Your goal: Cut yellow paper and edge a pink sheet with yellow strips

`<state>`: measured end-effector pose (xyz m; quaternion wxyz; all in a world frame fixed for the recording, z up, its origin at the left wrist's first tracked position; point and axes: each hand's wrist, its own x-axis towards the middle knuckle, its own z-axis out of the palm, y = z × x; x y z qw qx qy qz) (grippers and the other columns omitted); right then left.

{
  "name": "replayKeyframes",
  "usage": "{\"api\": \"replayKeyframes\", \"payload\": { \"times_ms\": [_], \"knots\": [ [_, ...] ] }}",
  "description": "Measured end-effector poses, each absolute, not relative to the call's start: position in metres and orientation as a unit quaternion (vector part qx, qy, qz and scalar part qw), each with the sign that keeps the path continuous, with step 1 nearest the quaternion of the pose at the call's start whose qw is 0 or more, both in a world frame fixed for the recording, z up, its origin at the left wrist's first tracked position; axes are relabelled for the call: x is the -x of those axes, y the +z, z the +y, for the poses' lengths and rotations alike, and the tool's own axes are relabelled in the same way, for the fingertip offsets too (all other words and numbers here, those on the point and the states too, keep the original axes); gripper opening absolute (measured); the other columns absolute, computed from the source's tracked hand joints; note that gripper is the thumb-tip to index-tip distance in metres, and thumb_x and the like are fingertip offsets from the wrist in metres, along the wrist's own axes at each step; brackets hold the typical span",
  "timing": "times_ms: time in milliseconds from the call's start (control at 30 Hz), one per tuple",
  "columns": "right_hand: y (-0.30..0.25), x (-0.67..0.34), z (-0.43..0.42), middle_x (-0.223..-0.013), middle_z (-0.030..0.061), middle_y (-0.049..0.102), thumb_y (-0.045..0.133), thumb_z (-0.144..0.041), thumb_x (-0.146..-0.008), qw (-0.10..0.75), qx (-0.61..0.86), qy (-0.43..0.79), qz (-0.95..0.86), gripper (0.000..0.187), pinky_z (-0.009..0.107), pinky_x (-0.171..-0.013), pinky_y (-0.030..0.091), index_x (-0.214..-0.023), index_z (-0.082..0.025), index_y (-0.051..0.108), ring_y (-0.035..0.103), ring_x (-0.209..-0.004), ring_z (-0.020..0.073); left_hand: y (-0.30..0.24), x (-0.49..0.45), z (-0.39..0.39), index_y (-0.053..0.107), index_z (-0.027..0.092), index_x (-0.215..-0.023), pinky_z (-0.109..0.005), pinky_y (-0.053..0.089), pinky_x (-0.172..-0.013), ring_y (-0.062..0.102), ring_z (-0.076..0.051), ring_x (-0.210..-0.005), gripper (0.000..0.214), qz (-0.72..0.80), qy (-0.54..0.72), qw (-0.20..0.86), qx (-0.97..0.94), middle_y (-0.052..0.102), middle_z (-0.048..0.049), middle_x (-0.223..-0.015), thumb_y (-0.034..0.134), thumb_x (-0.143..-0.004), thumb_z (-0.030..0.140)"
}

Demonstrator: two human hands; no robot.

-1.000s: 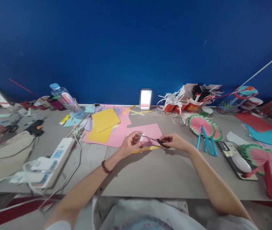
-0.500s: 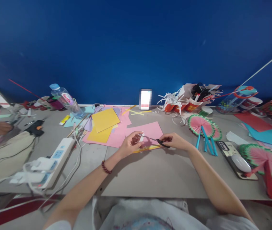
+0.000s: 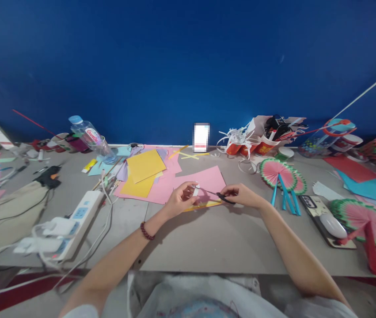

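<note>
My left hand (image 3: 181, 198) is closed in a pinch on a small white piece of paper (image 3: 195, 190), held just above the table. My right hand (image 3: 241, 194) grips black-handled scissors (image 3: 222, 197) whose blades point left and reach the white piece. Both hands hover over a pink paper sheet (image 3: 207, 180) and a yellow strip (image 3: 204, 205) lying under them. A bead bracelet sits on my left wrist.
Yellow and pink sheets (image 3: 144, 170) lie behind my left hand. A power strip (image 3: 75, 218) with cables and a glue gun (image 3: 47, 176) are at left, a water bottle (image 3: 90, 138) behind. Paper fans (image 3: 282, 174), a phone (image 3: 325, 216) and red cups (image 3: 257, 143) stand at right.
My hands have stayed in place with the scissors and white piece. Another person's hand at the far left edge has withdrawn out of view.
</note>
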<state>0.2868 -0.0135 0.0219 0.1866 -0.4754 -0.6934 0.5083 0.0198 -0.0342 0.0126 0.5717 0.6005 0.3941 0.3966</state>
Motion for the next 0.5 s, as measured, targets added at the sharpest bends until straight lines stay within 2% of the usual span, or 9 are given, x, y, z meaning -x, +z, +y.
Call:
{"api": "replayKeyframes", "payload": {
  "times_ms": [500],
  "knots": [
    [0.0257, -0.2834, -0.0161, -0.073, 0.0035, 0.066, 0.066, -0.037, -0.073, 0.167, 0.460, 0.524, -0.697, 0.027, 0.024, -0.057, 0.041, -0.086, -0.014, 0.068, 0.055, -0.063, 0.0130, 0.0159, -0.0199, -0.0345, 0.055, 0.019, -0.112, -0.023, 0.051, -0.064, 0.059, -0.011, -0.067, 0.044, 0.399, 0.394, 0.561, -0.609, 0.057, -0.0005, -0.083, 0.070, -0.074, 0.037]
  ]
}}
